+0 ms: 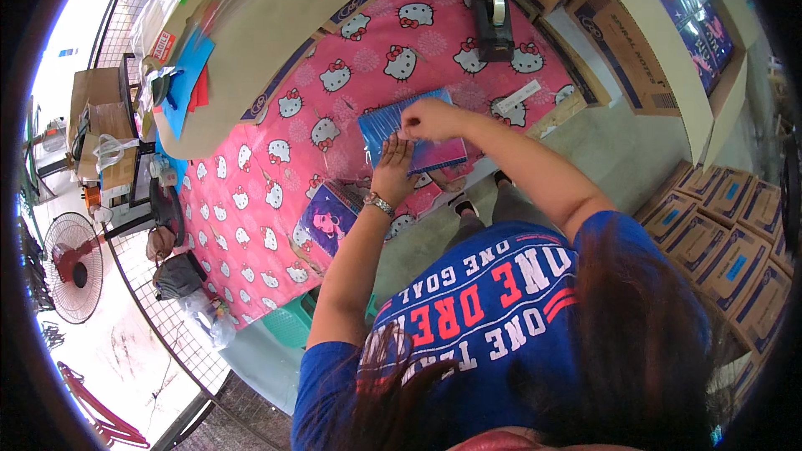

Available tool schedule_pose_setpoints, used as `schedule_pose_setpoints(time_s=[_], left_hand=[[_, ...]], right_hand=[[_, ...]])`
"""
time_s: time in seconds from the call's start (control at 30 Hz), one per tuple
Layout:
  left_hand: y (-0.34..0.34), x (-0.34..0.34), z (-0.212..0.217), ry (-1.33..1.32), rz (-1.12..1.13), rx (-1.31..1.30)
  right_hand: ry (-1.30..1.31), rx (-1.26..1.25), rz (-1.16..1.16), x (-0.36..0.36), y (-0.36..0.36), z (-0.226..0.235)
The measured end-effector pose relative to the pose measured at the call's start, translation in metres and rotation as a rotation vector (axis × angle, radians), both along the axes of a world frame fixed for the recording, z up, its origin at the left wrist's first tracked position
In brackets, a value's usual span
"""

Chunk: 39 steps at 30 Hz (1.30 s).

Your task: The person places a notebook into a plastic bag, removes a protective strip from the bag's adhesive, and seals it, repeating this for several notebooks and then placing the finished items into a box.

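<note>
A spiral notebook with a shiny blue and pink cover (pixel 376 127) lies on the pink patterned table covering, near the table's edge in front of me. My left hand (pixel 394 165) rests flat on its lower left part, fingers stretched out. Over the upper middle of the cover, my right hand (pixel 430 120) is closed, its fingertips pinched together close to the left fingers. What sits in that pinch is too small to make out. Beside my left forearm lies a second notebook (pixel 324 219), dark purple with a drawn figure on it.
A black tape dispenser (pixel 493 21) stands at the table's far side. Upper right, an open carton (pixel 710 121) holds more notebooks. Stacked brown cartons (pixel 710 234) stand at right. A large cardboard sheet (pixel 276 17) covers the far left; a fan (pixel 73 267) is beyond the wire mesh.
</note>
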<state>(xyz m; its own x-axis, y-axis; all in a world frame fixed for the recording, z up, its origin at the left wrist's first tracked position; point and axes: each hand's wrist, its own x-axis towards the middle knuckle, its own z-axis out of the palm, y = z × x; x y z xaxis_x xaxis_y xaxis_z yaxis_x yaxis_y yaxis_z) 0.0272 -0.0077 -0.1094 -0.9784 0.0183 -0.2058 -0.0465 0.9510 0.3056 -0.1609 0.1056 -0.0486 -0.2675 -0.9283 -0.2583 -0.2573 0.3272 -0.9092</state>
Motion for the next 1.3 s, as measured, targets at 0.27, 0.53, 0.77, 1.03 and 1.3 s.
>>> schedule_pose_setpoints(time_s=[0.27, 0.53, 0.77, 1.03, 1.3], left_hand=[[0.006, 0.010, -0.003, -0.013, 0.241, 0.222], [0.000, 0.007, -0.008, 0.169, 0.010, 0.002], [-0.002, 0.011, -0.011, 0.171, 0.105, 0.179], [0.065, 0.008, -0.003, 0.105, 0.221, -0.266], [0.029, 0.070, 0.041, 0.365, 0.347, -0.024]], right_hand=[[-0.313, 0.116, 0.340, 0.034, -0.018, 0.023], [0.451, 0.403, 0.391, 0.004, -0.019, -0.045], [0.592, 0.429, 0.159, 0.022, -0.008, -0.038], [0.668, 0.281, 0.035, -0.028, 0.004, -0.011], [0.017, 0.384, 0.218, -0.051, 0.016, 0.062]])
